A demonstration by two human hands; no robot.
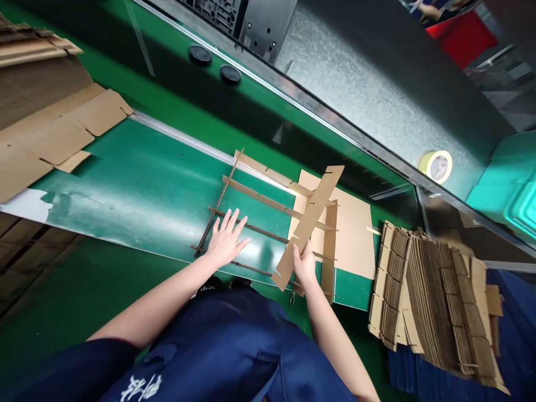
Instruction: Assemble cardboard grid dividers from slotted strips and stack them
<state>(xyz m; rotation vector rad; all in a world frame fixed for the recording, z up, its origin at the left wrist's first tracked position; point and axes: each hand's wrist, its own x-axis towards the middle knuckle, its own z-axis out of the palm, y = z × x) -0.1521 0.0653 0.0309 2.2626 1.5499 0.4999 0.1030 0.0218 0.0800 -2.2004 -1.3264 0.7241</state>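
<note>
A loose cardboard strip (pixel 315 207) is in the right half of the frame, slanting from lower left to upper right above the cardboard grid (pixel 329 245) on the green worktop (pixel 159 187). Its long axis crosses the grid's long pieces, which run from upper left to lower right, and leans much like the grid's left end piece. Whether the strip touches the grid, I cannot tell.

The right hand (pixel 305 264) is the nearer one: it grips the strip toward its lower end, thumb on the face. The left hand (pixel 228 241) is empty and open, fingers spread, over the left part of the grid and well apart from the strip; contact with the pieces below is unclear. A flat cardboard sheet (pixel 355 240) lies partly under the grid's right end.
</note>
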